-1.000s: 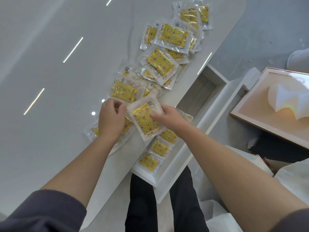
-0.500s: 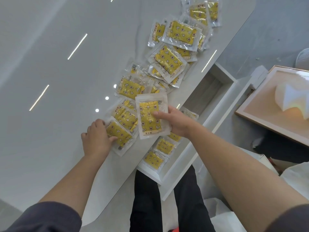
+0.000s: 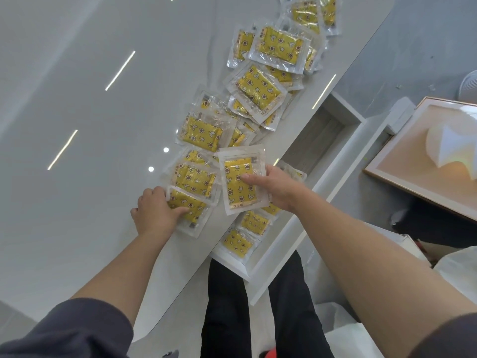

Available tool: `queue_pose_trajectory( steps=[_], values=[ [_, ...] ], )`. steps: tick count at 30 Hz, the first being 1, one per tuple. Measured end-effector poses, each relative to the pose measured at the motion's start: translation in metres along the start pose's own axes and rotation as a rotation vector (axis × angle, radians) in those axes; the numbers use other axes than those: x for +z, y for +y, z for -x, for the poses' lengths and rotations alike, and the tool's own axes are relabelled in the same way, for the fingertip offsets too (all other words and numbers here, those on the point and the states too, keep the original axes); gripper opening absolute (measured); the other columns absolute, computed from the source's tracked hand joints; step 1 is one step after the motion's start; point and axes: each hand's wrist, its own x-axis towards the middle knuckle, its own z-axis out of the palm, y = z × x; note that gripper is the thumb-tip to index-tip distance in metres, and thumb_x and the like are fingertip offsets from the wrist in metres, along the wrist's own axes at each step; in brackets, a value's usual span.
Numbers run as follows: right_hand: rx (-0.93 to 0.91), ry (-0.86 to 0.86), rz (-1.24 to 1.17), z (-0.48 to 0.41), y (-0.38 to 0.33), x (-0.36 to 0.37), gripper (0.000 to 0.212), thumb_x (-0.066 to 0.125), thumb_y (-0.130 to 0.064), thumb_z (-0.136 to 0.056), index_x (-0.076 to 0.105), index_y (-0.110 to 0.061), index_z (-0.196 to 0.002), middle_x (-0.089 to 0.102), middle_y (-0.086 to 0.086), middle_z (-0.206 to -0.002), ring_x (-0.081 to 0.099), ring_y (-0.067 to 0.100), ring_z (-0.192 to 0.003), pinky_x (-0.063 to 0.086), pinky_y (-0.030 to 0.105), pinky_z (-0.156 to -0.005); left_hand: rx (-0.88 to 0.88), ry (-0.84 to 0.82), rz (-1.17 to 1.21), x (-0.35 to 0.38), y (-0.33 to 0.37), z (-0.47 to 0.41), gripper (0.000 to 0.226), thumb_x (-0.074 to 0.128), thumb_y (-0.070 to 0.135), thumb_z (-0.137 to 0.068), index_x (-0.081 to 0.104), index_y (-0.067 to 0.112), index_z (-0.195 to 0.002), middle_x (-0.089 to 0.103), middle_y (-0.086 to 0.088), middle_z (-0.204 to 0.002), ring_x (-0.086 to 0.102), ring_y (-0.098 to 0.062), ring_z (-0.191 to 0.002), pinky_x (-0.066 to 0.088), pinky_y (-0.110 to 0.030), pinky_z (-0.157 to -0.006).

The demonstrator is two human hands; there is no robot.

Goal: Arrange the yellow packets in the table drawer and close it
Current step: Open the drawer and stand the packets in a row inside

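Where the white glossy tabletop (image 3: 77,125) fills the left of the view, it carries only streaks of reflected light.

Left hand (image 3: 154,213): lies at the near end of the packet spread, thumb laid across the top of the nearest packet (image 3: 192,211) and fingers curled at its left edge, grasping it. This packet lies flat on the tabletop, overlapping the one behind it.

Loose packets (image 3: 258,86): yellow, patterned, in clear wrappers. They run in an overlapping line from the left hand up to the far end of the tabletop, close to its right edge.

Lifted packet (image 3: 240,184): roughly upright in the view, at the tabletop's right edge, between the spread and the drawer. The right hand (image 3: 277,188) pinches its right side, thumb on the face and fingers behind.

Drawer (image 3: 317,140): pulled open along the right side of the tabletop. The far half shows bare grey floor. In the near half lie stowed packets (image 3: 238,242) in a row, flat, the farther ones partly hidden by the right hand.

Far right: a framed picture (image 3: 413,161) lies flat, well apart from the drawer.
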Motion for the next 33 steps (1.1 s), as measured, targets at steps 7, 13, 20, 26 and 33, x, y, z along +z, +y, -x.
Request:
queue_pose_trajectory(
  steps=[7, 13, 20, 26, 33],
  values=[
    [0.001, 0.018, 0.022, 0.009, -0.002, -0.010, 0.030, 0.068, -0.011, -0.086, 0.061, -0.012, -0.115, 0.072, 0.007, -0.107, 0.072, 0.023, -0.093, 0.060, 0.036, -0.070, 0.074, -0.147, 0.619, -0.018, 0.003, 0.016, 0.010, 0.072, 0.019, -0.085, 0.062, 0.020, -0.086, 0.065, 0.003, -0.083, 0.059, -0.015, -0.078, 0.044, -0.024, -0.065],
    [0.012, 0.013, 0.068, 0.009, 0.000, -0.017, 0.029, 0.069, -0.011, -0.085, 0.062, -0.013, -0.113, 0.070, 0.009, -0.113, 0.069, 0.026, -0.101, 0.058, 0.043, -0.083, 0.000, -0.064, 0.622, -0.022, 0.031, 0.001, 0.024, 0.073, 0.024, -0.083, 0.052, 0.018, -0.072, 0.055, 0.000, -0.079, 0.054, -0.015, -0.071, 0.037, -0.027, -0.060],
    [-0.018, 0.033, 0.267, 0.002, 0.000, -0.002, 0.036, 0.073, -0.020, -0.083, 0.061, -0.009, -0.116, 0.072, 0.009, -0.109, 0.071, 0.024, -0.095, 0.058, 0.040, -0.083, -0.633, 0.090, 0.681, -0.005, 0.052, -0.005, 0.095, 0.083, 0.049, -0.065, 0.031, 0.009, -0.133, 0.036, -0.013, -0.139, 0.044, -0.036, -0.123, 0.047, -0.050, -0.093],
    [-0.086, 0.039, 0.462, -0.013, -0.014, 0.025, 0.036, 0.075, -0.023, -0.083, 0.063, -0.012, -0.115, 0.069, -0.003, -0.104, 0.065, 0.009, -0.093, 0.050, 0.026, -0.084, -0.891, -0.295, 1.249, 0.009, 0.061, -0.009, 0.056, 0.074, 0.056, -0.074, 0.059, 0.020, -0.115, 0.067, -0.001, -0.109, 0.066, -0.022, -0.091, 0.044, -0.028, -0.054],
    [-0.115, 0.138, 0.552, -0.029, -0.017, 0.024, 0.044, 0.077, -0.026, -0.081, 0.062, -0.013, -0.120, 0.069, 0.001, -0.107, 0.064, 0.017, -0.099, 0.049, 0.034, -0.092, -0.896, -0.263, 1.221, 0.010, 0.061, -0.020, 0.047, 0.083, 0.047, -0.068, 0.062, 0.021, -0.100, 0.069, 0.004, -0.099, 0.063, -0.018, -0.086, 0.042, -0.030, -0.072]
  ],
)
